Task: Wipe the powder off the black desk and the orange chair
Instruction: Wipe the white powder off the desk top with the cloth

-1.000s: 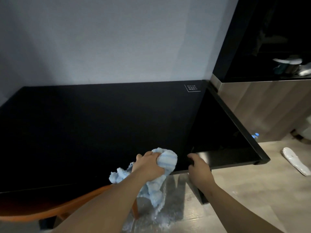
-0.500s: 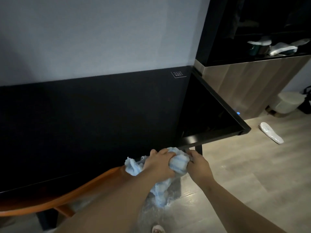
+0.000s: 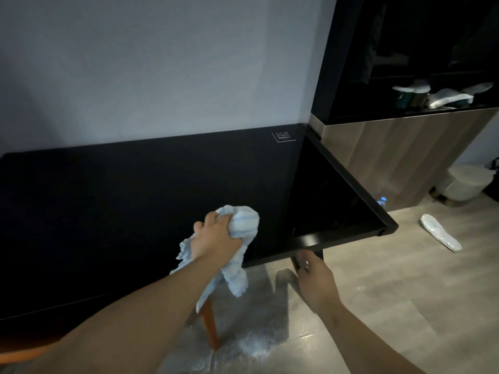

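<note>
Cloth [image 3: 241,221]: pale blue striped towel, bunched in the left hand [image 3: 216,238]; soft, limp, light; loose tail hanging past the table's front edge.
Left hand: fingers curled tight round the wadded cloth, held over the table [image 3: 135,198] near the front edge, toward the right half.
Right hand [image 3: 314,282]: below and just in front of the front edge near the right corner; fingers loosely curled, holding nothing visible; contact with the table's underside cannot be told.
Table: black, rigid, matte mat over most of the top, glossy strip by the right edge; no powder discernible on the dark top in this light.
Chair [image 3: 209,325]: orange, tucked under the table; only a leg and a sliver at lower left showing; seat hidden.
Powder [image 3: 251,346]: white scatter on the floor around the chair leg.
Handling: best kept balled in the palm with a flat face down; probably sheds powder if shaken; dangling tail likely to drag.
Grip advice: gather the tail into the fist before the next pass.
</note>
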The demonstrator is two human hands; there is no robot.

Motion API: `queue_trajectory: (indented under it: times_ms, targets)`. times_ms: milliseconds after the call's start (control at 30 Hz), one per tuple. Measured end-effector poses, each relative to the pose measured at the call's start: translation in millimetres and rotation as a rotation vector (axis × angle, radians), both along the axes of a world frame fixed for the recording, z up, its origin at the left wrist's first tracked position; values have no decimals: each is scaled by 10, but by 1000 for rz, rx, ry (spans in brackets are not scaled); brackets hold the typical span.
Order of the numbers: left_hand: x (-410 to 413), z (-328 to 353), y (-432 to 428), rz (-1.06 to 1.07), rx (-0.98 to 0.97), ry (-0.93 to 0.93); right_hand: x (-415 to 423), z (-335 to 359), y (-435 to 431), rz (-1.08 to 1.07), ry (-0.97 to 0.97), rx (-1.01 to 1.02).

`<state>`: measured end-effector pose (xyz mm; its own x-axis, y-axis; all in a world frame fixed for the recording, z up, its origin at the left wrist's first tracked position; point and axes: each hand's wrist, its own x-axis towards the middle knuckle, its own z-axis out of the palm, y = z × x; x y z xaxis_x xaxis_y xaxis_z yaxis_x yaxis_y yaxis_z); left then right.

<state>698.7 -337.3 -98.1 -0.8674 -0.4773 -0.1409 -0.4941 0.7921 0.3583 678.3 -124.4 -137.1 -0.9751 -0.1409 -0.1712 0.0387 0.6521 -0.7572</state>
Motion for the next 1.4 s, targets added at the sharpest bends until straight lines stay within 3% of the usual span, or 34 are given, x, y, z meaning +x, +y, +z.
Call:
queue_trajectory:
  times_ms: [167, 367, 667, 1000, 1100, 1200, 1300, 1400]
  targets:
    - [-629, -13, 10, 173, -77, 16, -694, 22, 226, 115, 5, 15]
    - [-1109, -216, 202, 364, 12, -252, -1413, 88, 602, 219, -82, 68]
    - [-885, -231, 676, -46, -8, -246, -1517, -21, 514, 359, -105, 80]
    - [-229, -309, 1028, -210, 59, -195, -848, -118, 529, 414, -61, 127]
    - [-134, -164, 1028, -100, 188, -303, -553, -96, 477, 466, -75, 45]
    - [-166, 58, 1012, 203, 324, -396, -294, -2, 366, 430, 15, -122]
    - [-63, 104, 988, 431, 542, -157, -88, 132, 267, 457, 108, -239]
    - [142, 143, 982, 482, 944, 215, -4, 123, 249, 657, -214, -267]
